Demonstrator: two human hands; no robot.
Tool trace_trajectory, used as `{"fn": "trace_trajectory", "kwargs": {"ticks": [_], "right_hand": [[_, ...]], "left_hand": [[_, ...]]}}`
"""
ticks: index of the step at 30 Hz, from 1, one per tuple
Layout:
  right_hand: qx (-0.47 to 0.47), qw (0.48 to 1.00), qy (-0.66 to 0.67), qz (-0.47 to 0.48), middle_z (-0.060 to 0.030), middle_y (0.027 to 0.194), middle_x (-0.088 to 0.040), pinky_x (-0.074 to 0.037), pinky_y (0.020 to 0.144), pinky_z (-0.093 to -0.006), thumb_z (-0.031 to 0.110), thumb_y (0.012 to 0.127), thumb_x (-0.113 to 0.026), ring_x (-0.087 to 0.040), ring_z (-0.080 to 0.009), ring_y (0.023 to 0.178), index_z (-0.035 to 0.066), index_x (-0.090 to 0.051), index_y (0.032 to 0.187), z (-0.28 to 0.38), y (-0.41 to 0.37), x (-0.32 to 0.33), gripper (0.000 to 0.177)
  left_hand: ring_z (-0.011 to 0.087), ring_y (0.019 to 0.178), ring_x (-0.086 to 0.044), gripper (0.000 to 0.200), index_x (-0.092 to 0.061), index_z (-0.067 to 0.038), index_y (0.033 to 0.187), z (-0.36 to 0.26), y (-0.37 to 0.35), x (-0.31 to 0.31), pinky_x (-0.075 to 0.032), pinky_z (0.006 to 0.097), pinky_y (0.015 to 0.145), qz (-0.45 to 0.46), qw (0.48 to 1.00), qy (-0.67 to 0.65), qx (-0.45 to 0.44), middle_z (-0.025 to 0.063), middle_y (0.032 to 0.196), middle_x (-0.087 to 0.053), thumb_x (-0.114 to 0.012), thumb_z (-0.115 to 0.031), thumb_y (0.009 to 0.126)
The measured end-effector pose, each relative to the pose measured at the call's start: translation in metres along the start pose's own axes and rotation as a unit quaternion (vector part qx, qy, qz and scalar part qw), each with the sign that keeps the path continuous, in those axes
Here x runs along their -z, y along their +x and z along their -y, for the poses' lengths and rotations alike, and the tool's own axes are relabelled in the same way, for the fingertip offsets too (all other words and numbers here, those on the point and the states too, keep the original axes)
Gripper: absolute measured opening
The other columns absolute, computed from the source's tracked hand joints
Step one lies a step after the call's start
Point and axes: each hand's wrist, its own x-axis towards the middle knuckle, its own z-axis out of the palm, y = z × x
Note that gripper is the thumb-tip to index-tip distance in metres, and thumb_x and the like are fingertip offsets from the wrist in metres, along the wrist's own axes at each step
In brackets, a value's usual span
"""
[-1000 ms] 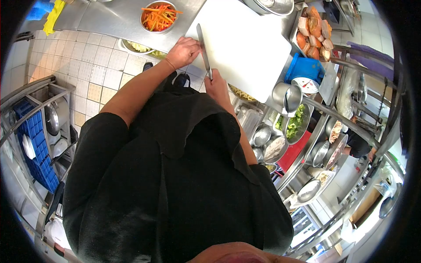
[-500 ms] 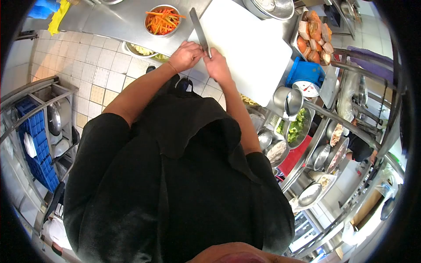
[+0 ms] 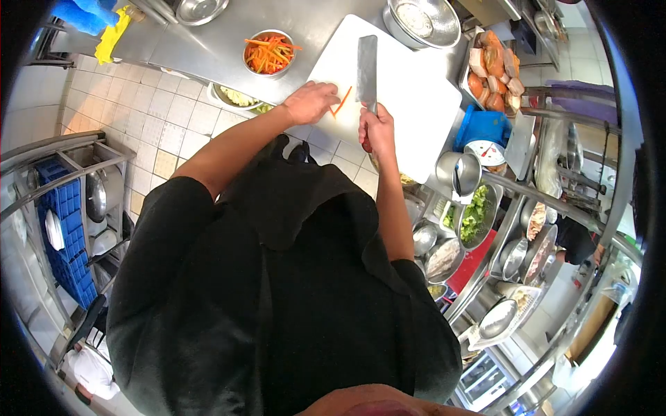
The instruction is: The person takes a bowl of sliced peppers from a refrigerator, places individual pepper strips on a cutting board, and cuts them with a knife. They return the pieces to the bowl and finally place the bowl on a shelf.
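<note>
My right hand (image 3: 377, 130) grips the handle of a cleaver (image 3: 368, 69), its broad blade angled away from me over the white cutting board (image 3: 409, 104). On the board's near left part lie a few thin orange carrot strips (image 3: 344, 99). Beside them rests my left hand (image 3: 311, 102), fingers loosely bent and slightly apart, the tips close to the strips; whether they touch cannot be made out. A steel bowl of orange and yellow vegetable strips (image 3: 269, 54) stands left of the board.
A steel colander (image 3: 423, 21) stands behind the board. To the right are a tray of browned meat chunks (image 3: 494, 66), a blue dial scale (image 3: 482, 132), a steel pot (image 3: 458, 172) and a bowl of green vegetables (image 3: 475, 215). A yellow cloth (image 3: 111, 38) hangs at left.
My hands, earlier close together at the board's edge, have moved apart. The cleaver has swung upright and to the right in my right hand. Orange strips now show on the board.
</note>
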Motion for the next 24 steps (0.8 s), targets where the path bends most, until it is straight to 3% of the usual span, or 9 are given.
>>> {"fn": "trace_trajectory", "kwargs": {"ticks": [3,4,5,6,7,9,12,16,24], "right_hand": [[0.082,0.975,-0.18,-0.102,-0.0156,0.081,-0.068,-0.053,0.06,-0.0391,0.013,0.091,-0.062,-0.063,-0.0266,0.062,-0.004,-0.062,0.113,-0.027,0.017,0.016,0.028],[0.161,0.949,-0.234,-0.138,-0.0236,0.099,-0.071,-0.053,0.081,-0.0423,0.014,0.09,-0.065,-0.068,-0.0351,0.086,-0.006,-0.063,0.115,-0.037,0.018,0.025,0.033],[0.182,0.932,-0.262,-0.17,-0.0257,0.106,-0.07,-0.052,0.087,-0.0419,0.015,0.089,-0.066,-0.068,-0.0353,0.099,-0.004,-0.064,0.12,-0.044,0.019,0.032,0.036],[0.175,0.937,-0.26,-0.154,-0.0254,0.106,-0.07,-0.053,0.088,-0.0422,0.014,0.088,-0.068,-0.069,-0.0351,0.099,-0.004,-0.063,0.122,-0.046,0.018,0.04,0.039],[0.318,0.879,-0.291,-0.205,-0.0167,0.084,-0.066,-0.051,0.069,-0.0387,0.012,0.086,-0.068,-0.059,-0.024,0.071,-0.004,-0.066,0.115,-0.071,0.031,0.05,0.033],[0.108,0.905,-0.36,-0.199,-0.0192,0.092,-0.069,-0.053,0.078,-0.0402,0.013,0.084,-0.07,-0.066,-0.0276,0.081,-0.003,-0.066,0.119,-0.043,0.005,0.048,0.039],[0.325,0.796,-0.451,-0.239,-0.0256,0.116,-0.061,-0.052,0.085,-0.0443,0.011,0.082,-0.069,-0.063,-0.0379,0.095,-0.004,-0.065,0.119,-0.068,0.002,0.062,0.04],[0.188,0.877,-0.361,-0.254,-0.0274,0.123,-0.054,-0.05,0.092,-0.0481,0.01,0.079,-0.07,-0.058,-0.0424,0.109,-0.002,-0.066,0.113,-0.07,-0.01,0.053,0.036],[0.214,0.85,-0.395,-0.276,-0.0254,0.126,-0.052,-0.049,0.093,-0.0503,0.009,0.079,-0.067,-0.06,-0.0394,0.107,-0.002,-0.064,0.114,-0.073,-0.015,0.05,0.037]], "left_hand": [[0.0296,0.126,-0.055,0.041,-0.064,-0.013,0.131,0.004,0.007,0.001,-0.044,0.0441,0.104,0.063,0.996,0.061,-0.035,0.0144,0.137,-0.055,-0.059,-0.012,0.09],[0.0308,0.128,-0.054,0.041,-0.064,-0.013,0.131,0.014,0.01,-0.024,-0.043,0.0448,0.106,0.055,0.998,-0.018,-0.037,0.0169,0.142,-0.052,-0.059,-0.014,0.09],[0.0319,0.13,-0.052,0.041,-0.064,-0.013,0.131,0.031,0.018,-0.044,-0.042,0.0455,0.109,0.042,0.995,-0.086,-0.033,0.0193,0.146,-0.05,-0.059,-0.016,0.091],[0.0328,0.128,-0.055,0.039,-0.066,-0.01,0.127,0.029,0.027,-0.039,-0.044,0.0457,0.107,0.094,0.994,-0.026,-0.047,0.0207,0.146,-0.049,-0.061,-0.018,0.09],[0.0336,0.126,-0.057,0.037,-0.068,-0.006,0.123,0.026,0.037,-0.035,-0.046,0.046,0.106,0.145,0.987,0.032,-0.067,0.022,0.146,-0.049,-0.063,-0.021,0.089],[0.0365,0.112,-0.064,0.032,-0.073,-0.001,0.103,0.008,0.041,-0.014,-0.056,0.0461,0.09,0.136,0.975,0.15,-0.093,0.024,0.134,-0.056,-0.072,-0.024,0.081],[0.0359,0.098,-0.069,0.024,-0.077,-0.004,0.092,-0.007,0.045,-0.014,-0.058,0.0453,0.079,0.139,0.966,0.21,-0.052,0.0189,0.111,-0.07,-0.072,-0.022,0.077],[0.032,0.091,-0.072,0.023,-0.075,0.0,0.095,-0.021,0.047,-0.013,-0.058,0.0439,0.074,0.26,0.944,0.203,-0.005,0.0169,0.1,-0.072,-0.066,-0.013,0.078],[0.0331,0.092,-0.072,0.026,-0.075,0.001,0.094,-0.035,0.035,0.001,-0.058,0.0444,0.075,0.175,0.967,0.15,0.112,0.0198,0.103,-0.071,-0.065,-0.013,0.076]]}}
